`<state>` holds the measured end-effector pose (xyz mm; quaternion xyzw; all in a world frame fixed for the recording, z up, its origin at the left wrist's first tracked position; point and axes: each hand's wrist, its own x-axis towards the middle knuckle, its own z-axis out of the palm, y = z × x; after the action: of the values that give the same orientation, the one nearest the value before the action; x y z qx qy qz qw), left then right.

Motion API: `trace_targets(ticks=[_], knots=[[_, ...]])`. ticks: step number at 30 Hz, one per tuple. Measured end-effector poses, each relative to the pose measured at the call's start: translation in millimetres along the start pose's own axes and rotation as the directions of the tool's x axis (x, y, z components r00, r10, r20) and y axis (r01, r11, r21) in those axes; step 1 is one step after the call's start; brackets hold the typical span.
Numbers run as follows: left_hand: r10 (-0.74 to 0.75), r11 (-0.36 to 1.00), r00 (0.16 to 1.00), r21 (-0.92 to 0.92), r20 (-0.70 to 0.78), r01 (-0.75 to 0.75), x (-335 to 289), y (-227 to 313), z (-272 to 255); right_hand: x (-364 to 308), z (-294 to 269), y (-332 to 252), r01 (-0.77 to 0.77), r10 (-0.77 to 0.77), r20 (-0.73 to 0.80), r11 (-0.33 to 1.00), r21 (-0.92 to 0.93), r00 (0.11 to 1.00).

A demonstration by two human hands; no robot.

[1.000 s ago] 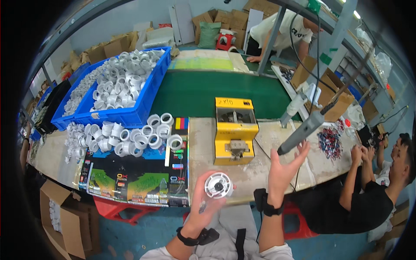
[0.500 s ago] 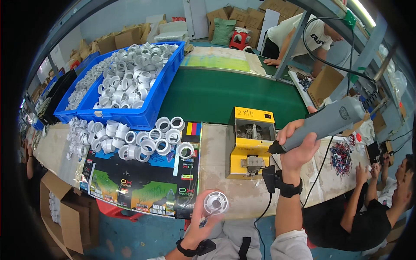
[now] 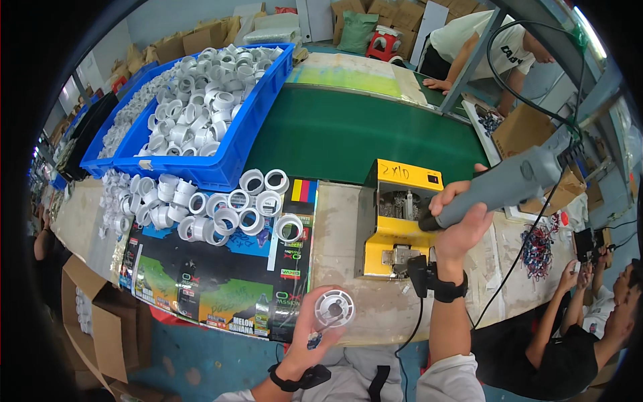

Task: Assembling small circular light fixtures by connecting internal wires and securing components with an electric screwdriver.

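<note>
My left hand (image 3: 303,340) is closed around a white round plastic part (image 3: 344,313), whose spoked face with a dark centre is turned up. Below the part, small dark pieces and thin wires show against the palm. My right hand (image 3: 461,231) grips a grey electric screwdriver (image 3: 499,191), with its dark nose pointing left. That nose is in front of a yellow screw feeder (image 3: 376,249) on the bench, apart from the white part. Whether a screw sits on the bit cannot be seen.
Loose white plastic rings (image 3: 251,220) lie on a printed sheet (image 3: 194,269). Behind them stands a blue divided bin (image 3: 194,164) full of white parts. A green conveyor belt (image 3: 362,130) runs beyond. Cables hang at right, near co-workers (image 3: 576,328). An open carton (image 3: 110,342) stands at lower left.
The view has shifted slightly, so the bench items sit differently in it. The screwdriver's nose is farther left across the screw feeder. Both hands keep their hold.
</note>
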<state>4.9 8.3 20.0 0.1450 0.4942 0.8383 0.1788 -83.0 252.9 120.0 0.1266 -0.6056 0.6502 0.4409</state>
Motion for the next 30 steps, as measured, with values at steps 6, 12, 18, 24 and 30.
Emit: trace_targets(ticks=[6,12,18,24,30], knots=[[0.072,0.997,0.997,0.045,-0.042,-0.070,5.0,11.8,16.6,-77.4,-11.7,-43.8,0.040,-0.149,-0.180,0.865,-0.499,0.972],[0.044,0.997,0.999,-0.068,-0.005,-0.044,8.2,14.9,29.2,-185.5,8.1,-76.4,-0.506,0.562,0.102,0.798,-0.327,0.821],[-0.051,0.971,0.998,-0.232,0.043,0.060,-2.6,13.0,37.9,-191.4,22.8,-87.4,-0.395,0.514,0.114,0.766,-0.506,0.850],[0.022,0.985,0.997,-0.166,-0.072,-0.034,-11.6,17.8,42.1,-207.5,14.3,-93.9,-0.445,0.578,0.161,0.752,-0.486,0.800],[0.192,0.939,0.970,0.259,0.149,-0.226,-18.3,27.4,25.6,-175.0,10.0,-119.7,-0.247,0.399,0.118,0.746,-0.619,0.909]])
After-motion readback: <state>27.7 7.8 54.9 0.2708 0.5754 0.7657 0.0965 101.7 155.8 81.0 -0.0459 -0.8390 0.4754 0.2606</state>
